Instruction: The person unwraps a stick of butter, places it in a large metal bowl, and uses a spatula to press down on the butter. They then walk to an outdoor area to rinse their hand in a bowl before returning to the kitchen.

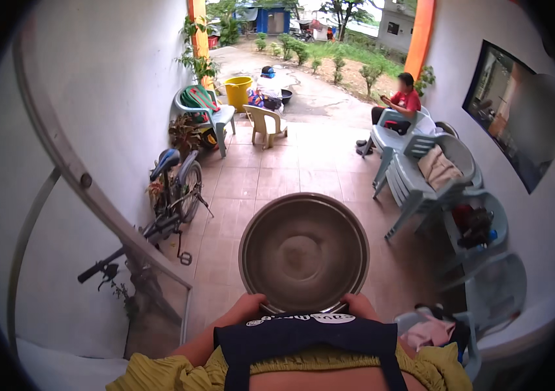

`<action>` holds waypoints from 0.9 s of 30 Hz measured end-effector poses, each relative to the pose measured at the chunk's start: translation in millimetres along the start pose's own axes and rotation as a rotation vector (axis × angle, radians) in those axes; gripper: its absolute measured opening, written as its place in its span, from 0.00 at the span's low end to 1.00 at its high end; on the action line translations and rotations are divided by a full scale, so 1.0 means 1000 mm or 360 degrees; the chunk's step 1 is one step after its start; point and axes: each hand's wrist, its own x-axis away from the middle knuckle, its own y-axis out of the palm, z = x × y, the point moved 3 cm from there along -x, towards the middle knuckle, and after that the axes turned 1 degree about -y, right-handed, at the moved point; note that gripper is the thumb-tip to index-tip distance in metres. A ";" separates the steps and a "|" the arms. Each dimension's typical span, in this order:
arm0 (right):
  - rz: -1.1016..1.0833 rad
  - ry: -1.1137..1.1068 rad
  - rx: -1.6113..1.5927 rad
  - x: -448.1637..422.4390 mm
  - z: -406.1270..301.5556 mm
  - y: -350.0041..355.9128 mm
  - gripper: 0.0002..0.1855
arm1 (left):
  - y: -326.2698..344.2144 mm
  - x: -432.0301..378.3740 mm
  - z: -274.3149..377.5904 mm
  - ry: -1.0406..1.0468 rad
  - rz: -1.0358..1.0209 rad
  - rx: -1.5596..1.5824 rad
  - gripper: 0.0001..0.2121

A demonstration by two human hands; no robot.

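A large round metal basin [302, 256] is held out in front of my waist, its hollow side facing up and nothing inside it. My left hand [253, 303] grips the near left part of the rim, thumb over the edge. On the near right part of the same rim, my right hand [355, 302] has its hold. The fingers under the basin are hidden. Its near edge meets my dark apron [302, 337], which bears writing.
A bicycle [174, 200] stands left, behind a glass door's frame [111, 220]. Stacked plastic chairs [419, 181], some holding clothes and bags, line the right wall. Ahead are a tan chair [265, 124], a yellow bucket [238, 93], a crouching person [270, 88] and a seated person [404, 102].
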 end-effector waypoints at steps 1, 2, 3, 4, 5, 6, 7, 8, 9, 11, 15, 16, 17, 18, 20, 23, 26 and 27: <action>0.0015 -0.0025 0.0093 -0.028 -0.016 -0.004 0.19 | -0.003 -0.026 0.020 -0.0033 0.0002 -0.0018 0.13; 0.0039 -0.0048 0.0181 -0.054 -0.030 -0.008 0.19 | -0.004 -0.053 0.041 -0.0009 0.0011 -0.0079 0.13; 0.0056 -0.0076 0.0251 -0.083 -0.042 -0.008 0.19 | -0.007 -0.080 0.060 0.0014 0.0031 -0.0157 0.13; 0.0016 -0.0240 0.0599 -0.119 -0.060 -0.014 0.18 | -0.009 -0.108 0.080 0.0039 0.0044 -0.0240 0.13; -0.0019 -0.0382 0.0938 -0.152 -0.078 -0.020 0.18 | -0.013 -0.135 0.103 0.0121 0.0017 -0.0349 0.13; -0.0048 -0.0518 0.1274 -0.182 -0.094 -0.022 0.18 | -0.017 -0.165 0.130 0.0204 -0.0019 -0.0462 0.13; 0.0090 -0.0399 0.0864 -0.209 -0.103 -0.024 0.18 | -0.019 -0.196 0.159 0.0288 -0.0062 -0.0577 0.12; 0.0219 -0.0270 0.0452 -0.225 -0.126 -0.019 0.18 | -0.015 -0.212 0.195 -0.0078 -0.0045 -0.0034 0.13; 0.0330 -0.0175 0.0048 -0.243 -0.150 -0.016 0.18 | -0.026 -0.241 0.209 -0.0028 -0.0030 0.0004 0.12; 0.0316 -0.0516 0.0660 -0.301 -0.149 -0.039 0.17 | -0.024 -0.317 0.232 0.0065 -0.0117 0.0100 0.12; 0.0366 -0.0141 -0.0068 -0.370 -0.202 -0.066 0.16 | 0.003 -0.373 0.339 0.0059 -0.0324 -0.0024 0.14; 0.0308 -0.0098 -0.0170 -0.392 -0.214 -0.070 0.16 | 0.005 -0.387 0.366 -0.0051 -0.0321 -0.0078 0.16; 0.0283 0.0135 -0.0271 -0.413 -0.230 -0.070 0.17 | 0.005 -0.409 0.373 0.0003 -0.0288 0.0018 0.16; 0.0259 0.0053 -0.0505 -0.443 -0.237 -0.073 0.17 | 0.011 -0.438 0.387 0.0100 -0.0278 0.0123 0.17; 0.0189 -0.0116 -0.0959 -0.512 -0.251 -0.076 0.19 | 0.011 -0.490 0.414 0.0257 -0.0194 0.0166 0.17; 0.0155 -0.0275 -0.0746 -0.598 -0.318 -0.098 0.19 | 0.001 -0.572 0.435 0.0502 0.0060 0.0130 0.16; -0.0068 -0.0205 -0.0825 -0.669 -0.398 -0.126 0.20 | 0.015 -0.598 0.509 0.0261 0.0226 -0.0151 0.13; -0.0111 -0.0199 -0.0815 -0.692 -0.412 -0.132 0.20 | 0.019 -0.610 0.527 0.0243 0.0247 -0.0238 0.13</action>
